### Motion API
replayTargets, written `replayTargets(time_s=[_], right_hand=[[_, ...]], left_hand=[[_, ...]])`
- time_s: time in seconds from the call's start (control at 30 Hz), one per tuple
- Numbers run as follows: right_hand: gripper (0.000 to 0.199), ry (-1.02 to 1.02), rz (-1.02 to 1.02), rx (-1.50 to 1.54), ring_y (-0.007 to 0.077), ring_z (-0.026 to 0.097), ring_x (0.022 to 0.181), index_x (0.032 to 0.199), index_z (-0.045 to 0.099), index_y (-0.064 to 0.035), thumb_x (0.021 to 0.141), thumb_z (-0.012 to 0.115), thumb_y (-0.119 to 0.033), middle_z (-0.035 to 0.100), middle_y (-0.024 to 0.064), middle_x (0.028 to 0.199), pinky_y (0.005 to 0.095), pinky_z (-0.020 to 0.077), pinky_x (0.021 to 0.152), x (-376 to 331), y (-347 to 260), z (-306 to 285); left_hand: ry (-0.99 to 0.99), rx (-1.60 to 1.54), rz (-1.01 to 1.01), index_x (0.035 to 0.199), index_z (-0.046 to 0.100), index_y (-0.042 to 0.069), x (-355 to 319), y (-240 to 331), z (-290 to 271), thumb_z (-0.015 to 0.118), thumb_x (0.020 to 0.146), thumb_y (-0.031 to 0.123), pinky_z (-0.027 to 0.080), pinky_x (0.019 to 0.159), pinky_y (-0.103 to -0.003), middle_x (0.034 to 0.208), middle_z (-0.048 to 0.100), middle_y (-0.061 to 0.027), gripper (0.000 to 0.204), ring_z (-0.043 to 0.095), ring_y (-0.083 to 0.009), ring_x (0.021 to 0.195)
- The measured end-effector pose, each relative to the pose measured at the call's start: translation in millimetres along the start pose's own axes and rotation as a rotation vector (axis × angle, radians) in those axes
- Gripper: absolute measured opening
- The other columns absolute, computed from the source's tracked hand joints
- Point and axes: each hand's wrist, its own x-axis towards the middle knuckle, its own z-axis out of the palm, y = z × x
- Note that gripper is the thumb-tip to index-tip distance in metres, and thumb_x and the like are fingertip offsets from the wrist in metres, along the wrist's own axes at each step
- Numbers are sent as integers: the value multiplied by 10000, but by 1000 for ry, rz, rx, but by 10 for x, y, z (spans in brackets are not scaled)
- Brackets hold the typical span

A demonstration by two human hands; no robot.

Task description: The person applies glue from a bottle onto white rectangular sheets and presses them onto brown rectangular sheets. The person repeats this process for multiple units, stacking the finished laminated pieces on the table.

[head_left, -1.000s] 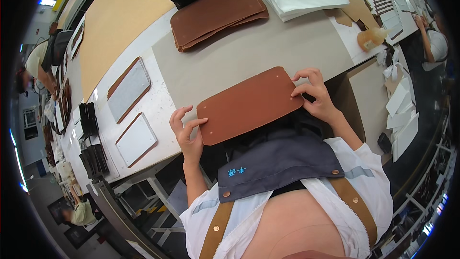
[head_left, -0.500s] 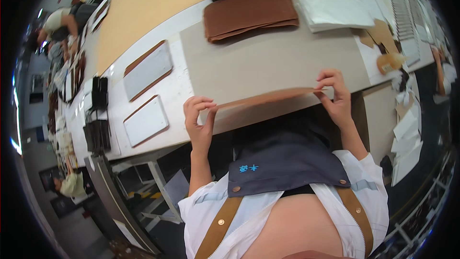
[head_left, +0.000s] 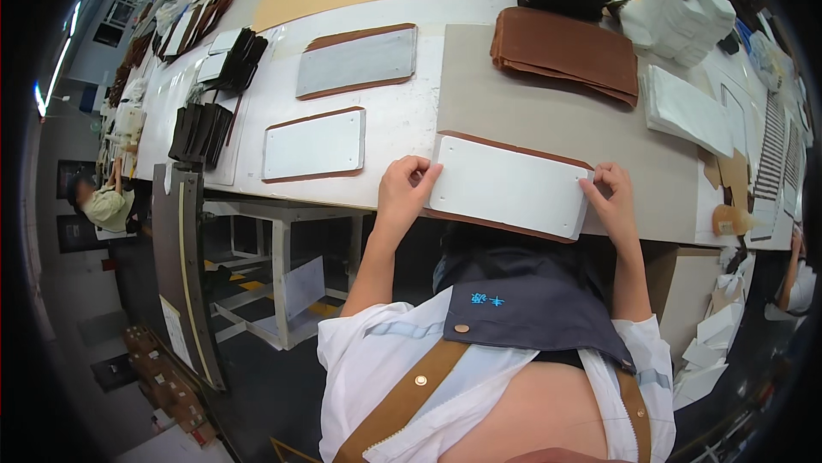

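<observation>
Between both hands is a brown leather panel (head_left: 516, 146) with a white rectangular sheet (head_left: 509, 187) over its upper face. Brown strips show along its two long edges, and a small hole sits near each corner of the sheet. My left hand (head_left: 406, 196) pinches the panel's left end between thumb and fingers. At the opposite end, my right hand (head_left: 614, 197) grips it the same way. The panel is at the front edge of the table, over a grey mat (head_left: 467, 77); whether it rests there I cannot tell.
Two similar panels, one grey-faced (head_left: 358, 62) and one white-faced (head_left: 313, 146), lie to the left. Brown leather pieces (head_left: 561, 47) are stacked behind the mat, beside white sheets (head_left: 693, 112). An amber bottle (head_left: 730, 221) lies at right; dark stacked pieces (head_left: 199, 131) sit far left.
The panel has tilted from nearly edge-on, brown side showing, to lying flatter with its white face up. Both hands still hold its ends. The view has swung, shifting the table's things rightward.
</observation>
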Motion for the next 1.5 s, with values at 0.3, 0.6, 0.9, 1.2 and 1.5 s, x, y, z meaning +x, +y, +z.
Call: replayTargets(time_s=[0.3,0.6,0.9,1.2,1.5], right_hand=[[293,-234,-275,196,311,539,1005,814,699,-21,858,748,-306,653,119,983,429,412,900,863,-1239,1431],[301,-373,-323,-84,310,554,967,783,739,-31,854,744,-323,660,152,961,427,421,904,1412,-2054,2602],[394,-424,-48,517,215,580,1049,1260,583,-16,917,628,-205,685,111,1088,387,418,943,1111,-1709,2192],[726,-523,142,926,210,572,1166,1551,222,43,851,408,-7,649,173,1314,323,405,1007,866,-1684,1503],[825,-347,-136,749,247,551,1270,1585,132,6,791,343,81,617,176,1366,388,343,1128,587,-1575,1246]], left_hand=[[372,99,-190,955,707,-25,134,-969,-1614,683,947,310,476,711,-293,787,651,-47,336,556,-125,741],[441,369,-368,989,750,66,737,-1897,-2720,684,897,428,469,838,-389,885,726,-48,379,650,-206,819],[565,474,-322,1011,743,155,729,-2353,-2573,668,906,383,411,938,-456,990,724,-34,262,650,-257,986],[281,-519,33,1319,586,62,467,-630,-1633,431,1074,257,416,1026,-333,1161,723,-97,350,625,-160,1079],[-273,-1119,-65,1529,316,3,280,109,-506,292,1103,323,359,1124,-375,1391,561,-262,533,515,-281,1344]])
